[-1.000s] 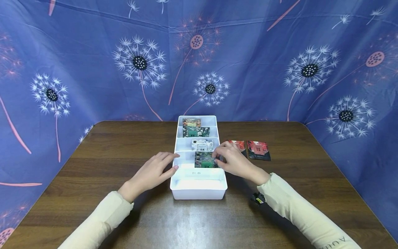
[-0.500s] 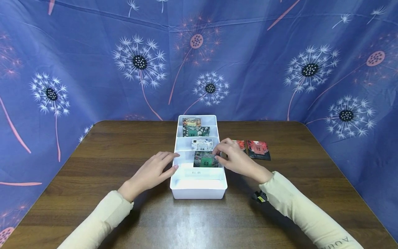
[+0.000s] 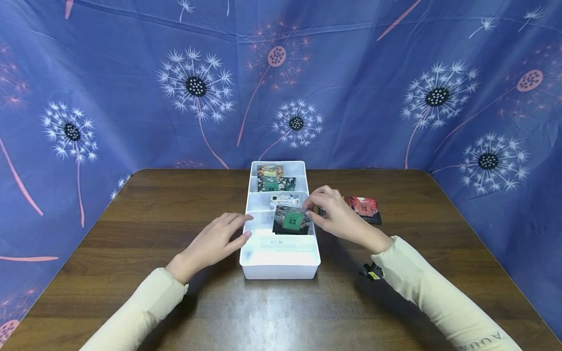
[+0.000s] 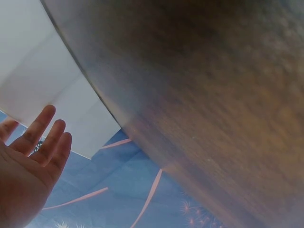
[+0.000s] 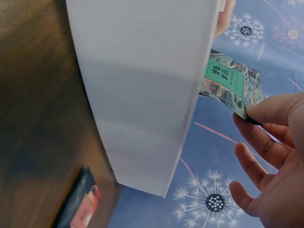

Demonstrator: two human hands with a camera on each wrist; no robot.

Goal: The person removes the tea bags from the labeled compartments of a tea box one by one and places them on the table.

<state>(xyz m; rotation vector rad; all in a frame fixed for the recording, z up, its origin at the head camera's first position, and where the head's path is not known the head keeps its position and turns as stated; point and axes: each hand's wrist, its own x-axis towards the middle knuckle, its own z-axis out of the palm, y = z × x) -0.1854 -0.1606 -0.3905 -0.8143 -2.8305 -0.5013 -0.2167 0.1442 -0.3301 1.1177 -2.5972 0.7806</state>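
Note:
A flat tea sachet (image 3: 291,222) with a green label is pinched at its right corner between the thumb and index finger of my right hand (image 3: 335,217). In the right wrist view the sachet (image 5: 232,83) stands above the box's rim. It hangs tilted over a compartment of the long white divided box (image 3: 280,272). My left hand (image 3: 215,241) has its fingers extended, fingertips at the box's left rim; the left wrist view shows the hand (image 4: 31,175) beside the box wall. A white sachet (image 3: 285,202) sits one compartment further back.
Further compartments hold a dark green-labelled sachet (image 3: 276,184) and a yellow-labelled one (image 3: 270,170). Right of the box lies a red sachet (image 3: 365,209); another is mostly hidden behind my right hand. A blue dandelion-print cloth (image 3: 351,97) hangs behind the wooden table (image 3: 184,312).
My right hand has lifted the green-labelled sachet from low in its compartment, its face now tilted up over the divider. The left hand has stayed at the rim.

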